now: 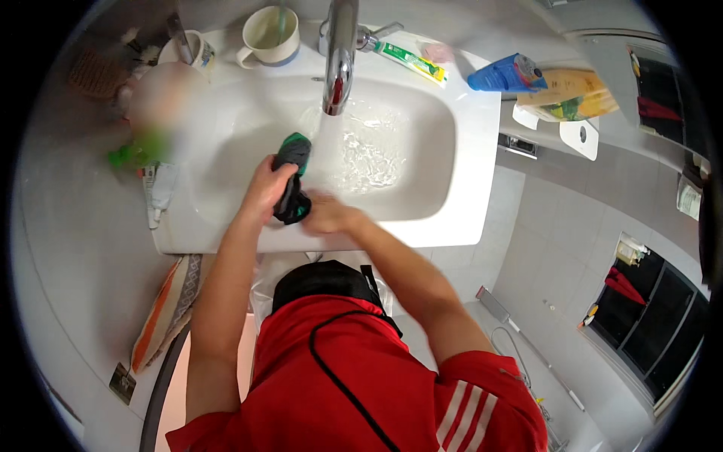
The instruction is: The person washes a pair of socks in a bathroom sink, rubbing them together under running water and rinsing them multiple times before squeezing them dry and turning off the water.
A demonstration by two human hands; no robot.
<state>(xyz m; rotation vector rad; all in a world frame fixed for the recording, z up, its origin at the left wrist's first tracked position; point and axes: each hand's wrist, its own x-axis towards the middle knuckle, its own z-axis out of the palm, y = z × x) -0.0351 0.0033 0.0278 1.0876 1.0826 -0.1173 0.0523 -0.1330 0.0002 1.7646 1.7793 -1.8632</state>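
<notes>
My left hand point(268, 189) grips a bunched black and green cloth point(294, 155) over the near left part of a white washbasin point(477, 203). Just right of the cloth's lower end is my right hand point(327, 213), blurred; its fingertips are partly hidden, so whether they hold the cloth cannot be told. Water runs from the chrome faucet point(342, 56) behind my hands, and rippling water covers the basin's bottom.
Along the back rim stand a cup point(271, 39), a toothpaste tube point(412, 62), pink soap point(438, 52) and a blue tube point(505, 74). Two tubes point(162, 189) lie at the left rim. A striped towel point(169, 311) hangs lower left.
</notes>
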